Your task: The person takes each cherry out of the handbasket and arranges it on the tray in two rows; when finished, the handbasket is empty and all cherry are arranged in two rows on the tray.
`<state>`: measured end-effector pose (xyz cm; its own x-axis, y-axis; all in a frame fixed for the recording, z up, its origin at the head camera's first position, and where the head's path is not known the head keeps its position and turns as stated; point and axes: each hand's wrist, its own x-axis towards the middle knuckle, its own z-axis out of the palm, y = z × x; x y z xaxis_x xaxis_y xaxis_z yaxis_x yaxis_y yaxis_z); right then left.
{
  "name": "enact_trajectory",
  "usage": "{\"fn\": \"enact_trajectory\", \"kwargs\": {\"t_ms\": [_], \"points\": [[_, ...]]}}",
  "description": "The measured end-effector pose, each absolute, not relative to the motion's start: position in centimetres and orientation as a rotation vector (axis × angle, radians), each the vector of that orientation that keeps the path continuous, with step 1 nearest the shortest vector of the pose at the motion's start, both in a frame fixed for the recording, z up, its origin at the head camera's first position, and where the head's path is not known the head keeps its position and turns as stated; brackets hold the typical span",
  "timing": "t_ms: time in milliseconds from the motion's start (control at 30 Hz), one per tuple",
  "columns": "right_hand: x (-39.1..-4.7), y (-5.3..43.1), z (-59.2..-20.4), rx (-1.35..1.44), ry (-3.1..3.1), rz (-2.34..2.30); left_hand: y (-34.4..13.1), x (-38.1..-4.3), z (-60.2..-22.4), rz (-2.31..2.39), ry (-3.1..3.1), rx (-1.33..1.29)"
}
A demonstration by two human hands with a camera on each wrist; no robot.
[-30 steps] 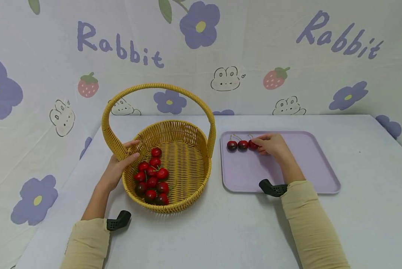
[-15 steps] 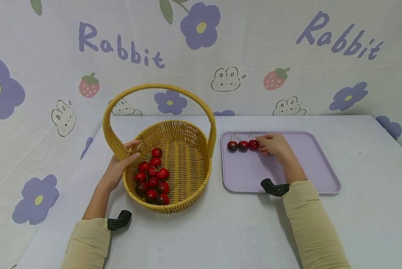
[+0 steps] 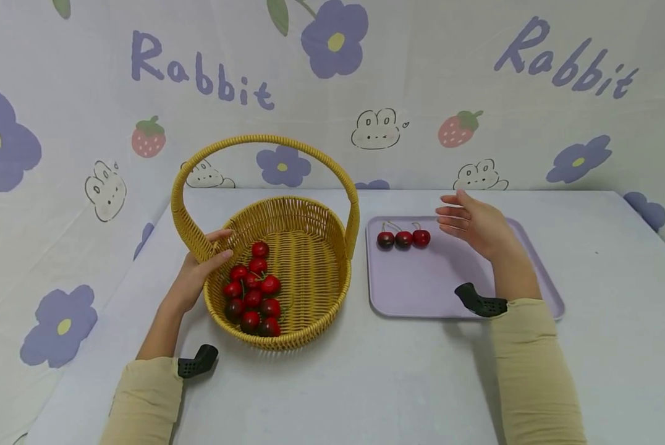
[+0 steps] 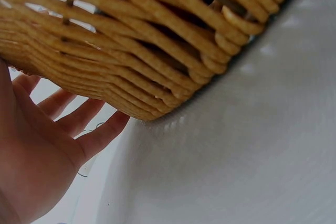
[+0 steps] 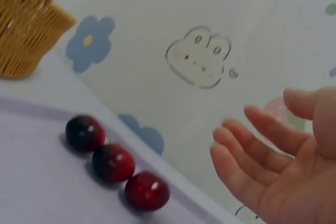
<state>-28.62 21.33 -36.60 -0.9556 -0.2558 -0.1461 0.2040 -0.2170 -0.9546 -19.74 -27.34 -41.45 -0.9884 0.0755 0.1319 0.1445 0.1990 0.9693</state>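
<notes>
My left hand [image 3: 190,281] grips the yellow wicker basket [image 3: 313,272] by its left side, at the foot of the tall arched handle. In the left wrist view, the fingers [image 4: 102,132] lie along the outer weave. Several dark red cherries [image 3: 253,298], some with green stems, are heaped in the left part of the basket. On the lilac tray [image 3: 407,287], three cherries [image 3: 403,240] sit side by side in a row near the back left corner, stems toward the back. My right hand [image 3: 479,228] hovers over the tray, right of that row, fingers apart and holding nothing.
A white tabletop [image 3: 332,395] carries the basket on the left and the tray on the right. Behind it hangs a white cloth [image 3: 410,62] printed with flowers, rabbits and strawberries. Black devices [image 3: 479,301] are strapped at both wrists.
My right hand has let go of the third cherry, leaving it in the row, and has risen away to the right with its fingers spread. The left hand stays on the basket.
</notes>
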Motion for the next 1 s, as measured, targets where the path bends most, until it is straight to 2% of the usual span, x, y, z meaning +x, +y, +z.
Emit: {"fn": "enact_trajectory", "kwargs": {"t_ms": [467, 1000], "points": [[-26.5, 19.5, -32.3, -0.640, 1.360, -2.332, -27.1, -19.6, -41.1, -1.954, -2.390, -0.200], [-23.1, 15.4, -30.3, -1.213, 1.457, -1.936, -27.1, -19.5, -41.2, -1.938, -2.394, -0.215]]}}
